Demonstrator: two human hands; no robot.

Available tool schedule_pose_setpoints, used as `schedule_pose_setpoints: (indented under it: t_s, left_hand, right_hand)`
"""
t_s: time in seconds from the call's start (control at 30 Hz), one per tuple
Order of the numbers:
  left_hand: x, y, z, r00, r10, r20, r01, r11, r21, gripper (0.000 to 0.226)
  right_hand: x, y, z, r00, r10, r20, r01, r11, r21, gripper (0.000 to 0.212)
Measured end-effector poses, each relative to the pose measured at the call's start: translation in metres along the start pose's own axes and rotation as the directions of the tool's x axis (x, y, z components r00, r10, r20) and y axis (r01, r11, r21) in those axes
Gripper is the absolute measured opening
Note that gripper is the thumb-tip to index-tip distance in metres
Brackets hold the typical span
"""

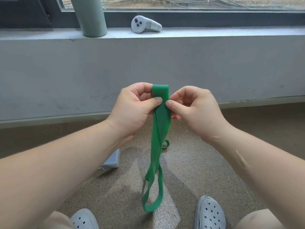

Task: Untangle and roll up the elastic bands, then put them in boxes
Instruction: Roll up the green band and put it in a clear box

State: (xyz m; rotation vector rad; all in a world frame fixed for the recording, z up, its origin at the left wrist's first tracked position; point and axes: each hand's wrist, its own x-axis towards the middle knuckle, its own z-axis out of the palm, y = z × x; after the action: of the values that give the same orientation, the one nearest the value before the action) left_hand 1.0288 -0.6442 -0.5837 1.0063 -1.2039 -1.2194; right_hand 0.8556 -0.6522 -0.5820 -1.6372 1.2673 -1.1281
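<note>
A wide green elastic band (159, 129) hangs folded double in front of me, its top fold at chest height and its bottom loop near the floor between my shoes. My left hand (133, 108) pinches its upper part from the left, thumb on the front. My right hand (194, 109) pinches the same spot from the right. A second green band (165, 144), rolled into a small coil, lies on the floor behind the hanging one. A grey box (113, 160) sits on the floor partly hidden under my left forearm.
A speckled brown floor (189, 171) runs to a grey wall with a window ledge (214, 33). A white handheld controller (145, 24) and a grey-green cylinder (90, 17) stand on the ledge. My grey clogs (209, 214) are at the bottom.
</note>
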Motion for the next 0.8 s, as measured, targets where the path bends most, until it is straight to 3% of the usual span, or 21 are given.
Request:
schedule_pose_setpoints:
  t_s: [0.13, 0.23, 0.5, 0.63, 0.7, 0.8]
  left_hand:
    - [0.004, 0.008, 0.002, 0.996, 0.088, -0.007, -0.087, 0.994, 0.062, 0.025]
    - [0.003, 0.014, 0.002, 0.996, 0.091, 0.004, -0.091, 0.995, 0.047, 0.024]
    - [0.0, 0.014, -0.002, 0.999, 0.04, -0.03, -0.039, 0.999, 0.038, 0.018]
    - [-0.001, 0.015, -0.005, 1.0, -0.008, -0.004, 0.008, 1.0, 0.019, 0.016]
    - [-0.002, 0.014, -0.004, 0.999, -0.025, 0.03, 0.024, 0.999, 0.03, 0.014]
    - [-0.004, 0.014, -0.003, 0.993, -0.057, 0.102, 0.053, 0.998, 0.039, 0.02]
  right_hand:
    - [-0.003, -0.008, 0.005, 0.991, 0.124, 0.045, -0.131, 0.965, 0.227, 0.011]
    - [-0.005, -0.017, 0.007, 0.987, 0.154, 0.053, -0.163, 0.927, 0.337, 0.025]
    - [-0.007, -0.014, 0.008, 0.998, 0.053, 0.023, -0.056, 0.989, 0.134, 0.001]
    - [-0.003, -0.011, 0.005, 0.997, -0.067, -0.046, 0.066, 0.997, -0.03, 0.009]
    - [-0.001, -0.012, 0.0, 0.993, -0.096, -0.067, 0.096, 0.995, 0.009, 0.025]
    - [0.003, -0.016, -0.01, 0.986, -0.167, 0.018, 0.168, 0.986, -0.009, 0.023]
